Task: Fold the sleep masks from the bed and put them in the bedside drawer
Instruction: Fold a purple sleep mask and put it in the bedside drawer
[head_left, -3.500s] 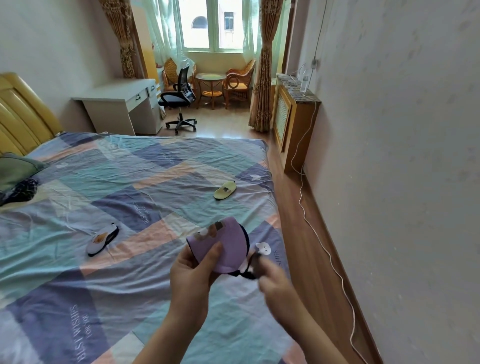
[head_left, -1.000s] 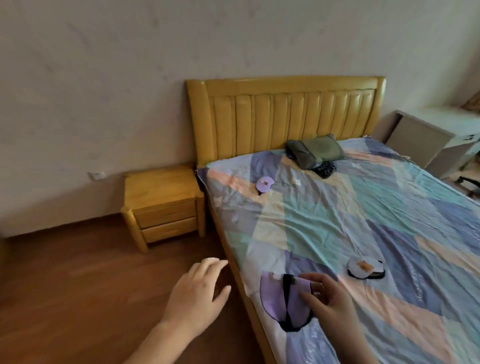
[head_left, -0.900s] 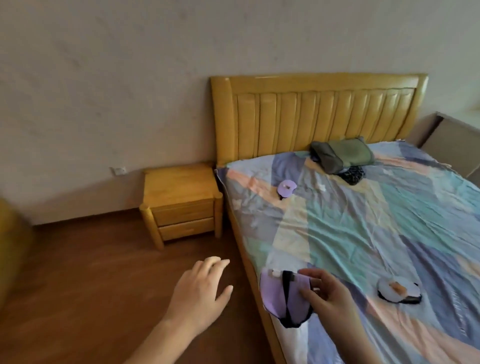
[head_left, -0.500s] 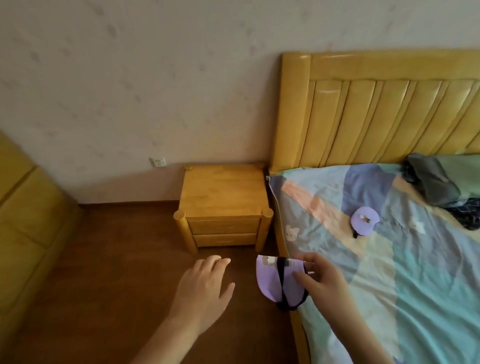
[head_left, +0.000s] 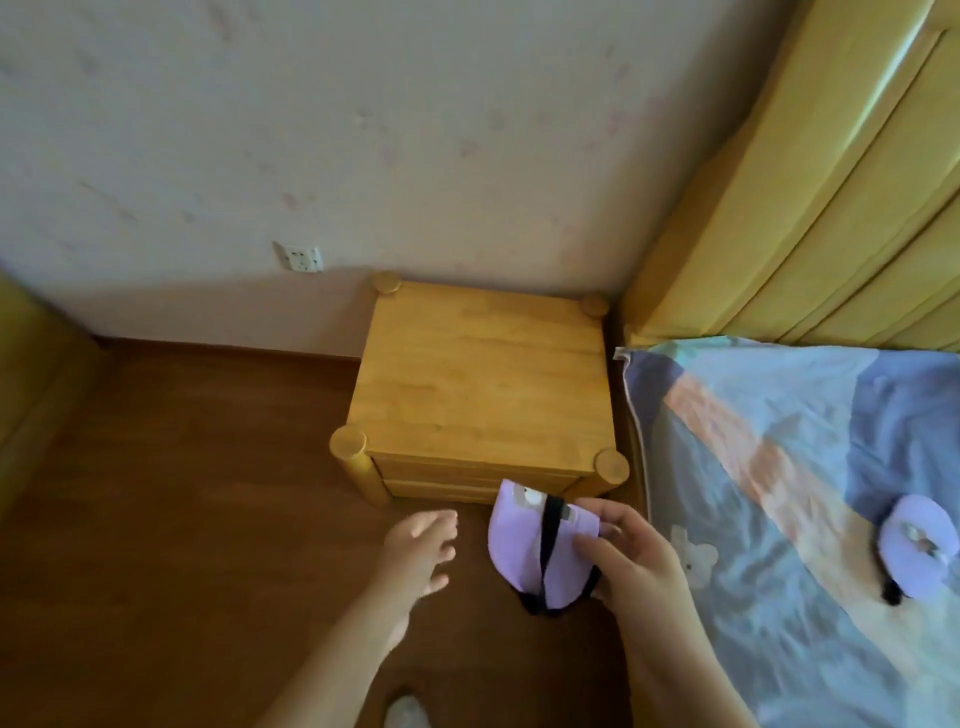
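Note:
My right hand (head_left: 631, 558) grips a folded purple sleep mask (head_left: 519, 545) with a black strap, held in the air just in front of the wooden bedside cabinet (head_left: 483, 384). The cabinet's two drawers (head_left: 467, 480) are shut. My left hand (head_left: 418, 545) hangs empty with fingers spread, to the left of the mask and below the drawer fronts. A second purple sleep mask (head_left: 917, 545) lies on the patchwork bedsheet (head_left: 779, 467) at the right.
A yellow padded headboard (head_left: 810, 197) rises at the upper right, close beside the cabinet. Dark wood floor (head_left: 182, 519) spreads to the left. A white wall socket (head_left: 298, 256) sits low on the wall. Yellow furniture edges the far left.
I have come closer to the bedside cabinet, and the view now tips down on it. My right hand still carries the folded purple mask; my left hand stays empty in front of me.

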